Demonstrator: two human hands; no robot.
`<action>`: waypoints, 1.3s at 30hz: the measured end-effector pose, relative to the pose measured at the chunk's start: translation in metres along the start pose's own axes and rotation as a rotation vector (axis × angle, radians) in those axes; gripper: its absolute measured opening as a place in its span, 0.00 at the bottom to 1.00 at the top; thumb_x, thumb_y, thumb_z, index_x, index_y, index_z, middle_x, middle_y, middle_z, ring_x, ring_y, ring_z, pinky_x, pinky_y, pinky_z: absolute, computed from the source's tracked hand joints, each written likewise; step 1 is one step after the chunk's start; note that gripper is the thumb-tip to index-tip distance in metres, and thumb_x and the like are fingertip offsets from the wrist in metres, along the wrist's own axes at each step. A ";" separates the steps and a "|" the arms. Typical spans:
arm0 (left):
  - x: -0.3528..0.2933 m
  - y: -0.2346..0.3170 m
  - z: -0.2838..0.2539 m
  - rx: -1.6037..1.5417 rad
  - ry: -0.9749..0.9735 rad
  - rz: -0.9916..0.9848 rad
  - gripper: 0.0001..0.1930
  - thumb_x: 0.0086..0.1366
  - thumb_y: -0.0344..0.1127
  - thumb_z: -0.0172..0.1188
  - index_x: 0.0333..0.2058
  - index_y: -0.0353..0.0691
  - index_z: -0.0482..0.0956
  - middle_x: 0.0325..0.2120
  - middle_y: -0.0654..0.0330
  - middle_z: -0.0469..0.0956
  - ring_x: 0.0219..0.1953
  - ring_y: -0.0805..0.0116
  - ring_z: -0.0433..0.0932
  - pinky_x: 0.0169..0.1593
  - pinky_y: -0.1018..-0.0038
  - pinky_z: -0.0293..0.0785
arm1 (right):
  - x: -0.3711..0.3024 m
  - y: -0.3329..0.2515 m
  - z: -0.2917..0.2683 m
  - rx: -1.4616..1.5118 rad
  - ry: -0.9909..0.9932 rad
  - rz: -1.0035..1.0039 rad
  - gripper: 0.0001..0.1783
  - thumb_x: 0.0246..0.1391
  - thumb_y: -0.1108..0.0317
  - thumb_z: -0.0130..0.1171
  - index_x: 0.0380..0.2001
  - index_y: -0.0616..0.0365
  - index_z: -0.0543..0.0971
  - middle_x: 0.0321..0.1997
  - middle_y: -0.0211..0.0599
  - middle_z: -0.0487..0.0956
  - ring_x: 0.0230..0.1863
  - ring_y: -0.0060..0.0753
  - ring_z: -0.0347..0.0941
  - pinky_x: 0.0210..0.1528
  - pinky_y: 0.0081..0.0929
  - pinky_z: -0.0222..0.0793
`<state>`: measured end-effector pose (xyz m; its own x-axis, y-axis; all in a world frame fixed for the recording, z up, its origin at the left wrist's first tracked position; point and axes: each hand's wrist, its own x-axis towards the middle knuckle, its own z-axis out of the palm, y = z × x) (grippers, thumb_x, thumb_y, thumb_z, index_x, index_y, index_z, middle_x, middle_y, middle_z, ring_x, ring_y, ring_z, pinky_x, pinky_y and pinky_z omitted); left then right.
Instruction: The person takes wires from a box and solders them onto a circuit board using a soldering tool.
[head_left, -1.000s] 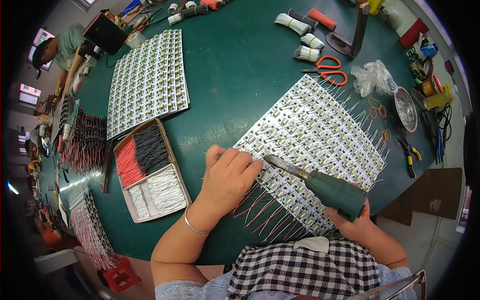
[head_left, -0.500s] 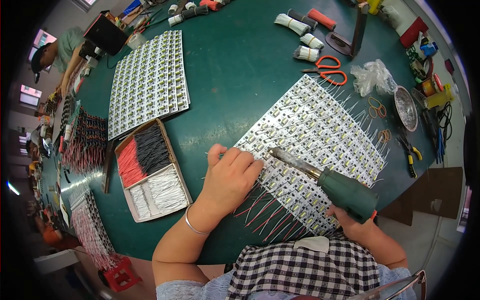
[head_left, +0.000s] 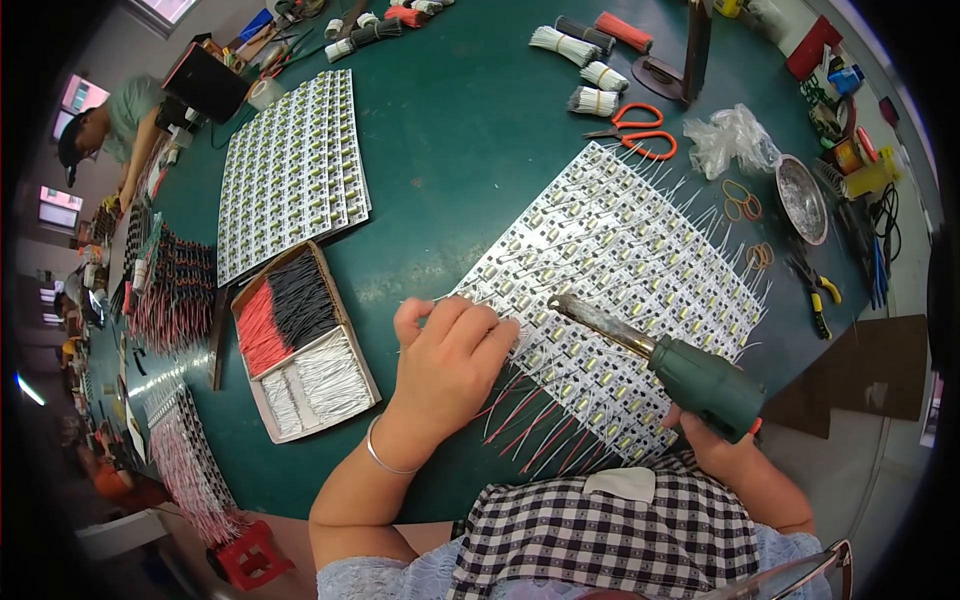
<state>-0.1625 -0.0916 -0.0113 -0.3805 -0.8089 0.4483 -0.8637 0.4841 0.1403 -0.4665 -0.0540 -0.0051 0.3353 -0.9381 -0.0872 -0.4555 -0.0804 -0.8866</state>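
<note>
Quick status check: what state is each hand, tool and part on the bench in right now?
left hand: resting on the panel, pinching a thin wire
right hand: gripping the soldering iron
soldering iron: tip lowered to the panel
circuit board panel: flat, many wires attached
scissors: closed, lying unused
wire tray: open, filled

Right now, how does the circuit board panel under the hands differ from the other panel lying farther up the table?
The near panel has red and white wires sticking out along its edges; the far panel shows none. The near panel lies under the left hand and the tip of the soldering iron that the right hand grips; the far panel lies untouched. Both are white grids of small boards, flat on the green table.
</note>
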 end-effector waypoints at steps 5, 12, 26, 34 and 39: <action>-0.002 0.009 0.005 0.009 -0.015 0.002 0.07 0.46 0.30 0.60 0.27 0.49 0.79 0.19 0.71 0.67 0.28 0.75 0.69 0.43 0.67 0.52 | -0.004 0.005 0.004 0.135 -0.002 0.099 0.17 0.40 0.76 0.63 0.38 0.61 0.77 0.41 0.41 0.77 0.44 0.42 0.72 0.49 0.34 0.65; -0.004 0.007 0.010 0.016 -0.027 -0.009 0.05 0.48 0.31 0.59 0.26 0.49 0.78 0.18 0.71 0.64 0.27 0.75 0.68 0.44 0.66 0.52 | 0.003 -0.001 0.006 0.098 -0.074 0.095 0.17 0.41 0.76 0.62 0.40 0.61 0.76 0.43 0.43 0.76 0.45 0.41 0.72 0.49 0.34 0.65; 0.000 0.007 0.010 0.043 -0.086 0.005 0.05 0.48 0.31 0.56 0.25 0.49 0.77 0.19 0.71 0.65 0.29 0.74 0.68 0.44 0.65 0.52 | 0.013 -0.006 0.011 0.094 -0.036 -0.047 0.19 0.41 0.75 0.63 0.40 0.64 0.75 0.42 0.45 0.75 0.43 0.39 0.73 0.46 0.31 0.67; 0.002 0.007 0.009 0.068 -0.121 0.005 0.05 0.48 0.31 0.56 0.25 0.50 0.78 0.20 0.71 0.65 0.30 0.74 0.68 0.45 0.63 0.52 | 0.011 -0.003 0.005 -0.005 -0.088 -0.113 0.18 0.41 0.76 0.62 0.40 0.64 0.75 0.41 0.43 0.76 0.41 0.38 0.74 0.44 0.31 0.68; 0.000 0.007 0.009 0.066 -0.111 0.007 0.05 0.48 0.31 0.57 0.25 0.50 0.78 0.20 0.71 0.67 0.31 0.74 0.69 0.45 0.63 0.52 | 0.007 -0.003 -0.003 -0.099 -0.106 -0.132 0.18 0.42 0.76 0.62 0.41 0.65 0.74 0.40 0.43 0.77 0.42 0.38 0.74 0.45 0.30 0.68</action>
<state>-0.1718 -0.0914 -0.0179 -0.4173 -0.8394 0.3482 -0.8795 0.4695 0.0777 -0.4652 -0.0612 -0.0021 0.4801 -0.8769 -0.0252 -0.4793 -0.2382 -0.8447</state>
